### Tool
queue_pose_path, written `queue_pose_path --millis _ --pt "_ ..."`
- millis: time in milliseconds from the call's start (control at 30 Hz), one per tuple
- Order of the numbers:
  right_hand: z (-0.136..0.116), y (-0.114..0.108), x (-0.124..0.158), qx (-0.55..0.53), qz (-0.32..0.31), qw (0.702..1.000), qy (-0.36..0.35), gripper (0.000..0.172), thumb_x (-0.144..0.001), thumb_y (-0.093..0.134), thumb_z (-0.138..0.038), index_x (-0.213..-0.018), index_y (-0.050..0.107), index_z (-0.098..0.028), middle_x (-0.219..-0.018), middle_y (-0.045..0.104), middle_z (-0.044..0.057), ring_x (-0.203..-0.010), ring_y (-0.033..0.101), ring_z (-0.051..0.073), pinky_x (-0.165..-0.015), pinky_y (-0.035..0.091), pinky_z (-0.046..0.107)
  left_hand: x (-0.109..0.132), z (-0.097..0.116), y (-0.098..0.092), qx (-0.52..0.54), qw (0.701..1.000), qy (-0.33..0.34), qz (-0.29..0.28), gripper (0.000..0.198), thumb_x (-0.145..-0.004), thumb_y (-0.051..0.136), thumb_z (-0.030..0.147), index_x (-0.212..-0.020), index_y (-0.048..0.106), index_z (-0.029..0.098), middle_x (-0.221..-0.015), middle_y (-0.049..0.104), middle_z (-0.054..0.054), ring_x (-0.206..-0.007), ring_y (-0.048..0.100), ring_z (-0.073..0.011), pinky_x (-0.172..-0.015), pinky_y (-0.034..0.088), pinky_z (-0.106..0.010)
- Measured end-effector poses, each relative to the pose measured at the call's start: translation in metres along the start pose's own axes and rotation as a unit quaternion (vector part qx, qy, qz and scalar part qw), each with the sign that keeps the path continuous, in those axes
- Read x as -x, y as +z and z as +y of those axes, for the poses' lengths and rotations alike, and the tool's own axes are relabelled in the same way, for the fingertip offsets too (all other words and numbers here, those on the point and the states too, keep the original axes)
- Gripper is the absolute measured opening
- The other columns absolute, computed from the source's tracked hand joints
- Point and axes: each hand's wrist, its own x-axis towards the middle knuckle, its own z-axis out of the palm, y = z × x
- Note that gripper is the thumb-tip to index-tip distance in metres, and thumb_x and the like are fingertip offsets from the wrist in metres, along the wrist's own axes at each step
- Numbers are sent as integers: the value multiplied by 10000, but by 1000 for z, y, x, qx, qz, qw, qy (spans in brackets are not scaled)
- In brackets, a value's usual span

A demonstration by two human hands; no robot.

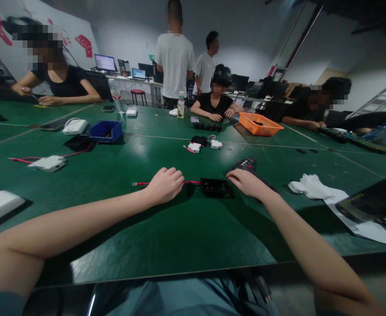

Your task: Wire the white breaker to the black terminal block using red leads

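Note:
My left hand (164,184) rests on the green table (166,232) with its fingers curled over a red wire (140,183) that runs from a ring terminal on the left to a black square part (216,187). My right hand (247,182) lies to the right of that black part, fingers bent down at its edge, touching it. Just behind the right hand lies a black and red power tool (246,163). Whether the right hand grips anything is hidden.
White gloves (308,185) and paper (360,221) lie at the right, a dark device (373,202) on the paper. A blue bin (106,131), an orange tray (260,124), white parts with red wires (49,163) and a bottle (180,105) stand farther back. Several other people sit or stand around the table.

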Motion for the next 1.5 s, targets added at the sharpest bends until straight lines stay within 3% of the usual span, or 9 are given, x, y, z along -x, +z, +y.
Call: queue_pose_path --millis 267,533,800,1000,1200,1500 --pt "6 6 -1 46 26 998 20 292 -991 465 -221 -1190 653 -121 -1175 682 156 -1096 642 256 -988 475 381 0 0 -2 13 1000 1 -5 217 -975 489 285 -907 653 160 -898 642 -86 -832 545 -218 -650 322 -349" --pt "3 1 1 89 -16 994 65 205 -969 535 -304 -1034 699 -201 -1044 691 100 -941 663 229 -844 482 327 0 0 -3 20 1000 -10 -1 262 -994 479 300 -878 676 172 -894 646 -74 -838 544 -216 -644 306 -352" --pt "-4 -8 -4 33 24 992 116 166 -935 528 -278 -992 658 -192 -887 722 56 -777 660 197 -713 463 286 1 -3 3 59 998 -15 19 261 -996 468 275 -861 661 165 -836 626 -81 -812 531 -210 -636 286 -348" --pt "-39 -27 -10 -51 59 995 58 215 -942 534 -320 -1061 651 -185 -915 733 62 -702 630 181 -691 474 299 1 -4 4 56 998 -15 19 266 -1000 461 272 -837 641 161 -827 625 -78 -812 525 -213 -626 274 -358" --pt "-85 -30 -14 -88 27 995 -22 206 -959 526 -339 -1046 664 -213 -1013 730 60 -821 655 199 -775 498 320 1 -4 4 68 997 -18 29 254 -994 473 261 -821 630 161 -806 615 -77 -802 522 -214 -622 266 -355" --pt "-88 -15 -26 -46 22 993 -107 142 -971 557 -317 -986 670 -231 -1065 662 69 -963 632 216 -859 498 339 3 -4 4 39 999 -11 30 245 -987 464 253 -814 618 174 -802 601 -81 -792 515 -220 -605 285 -362"
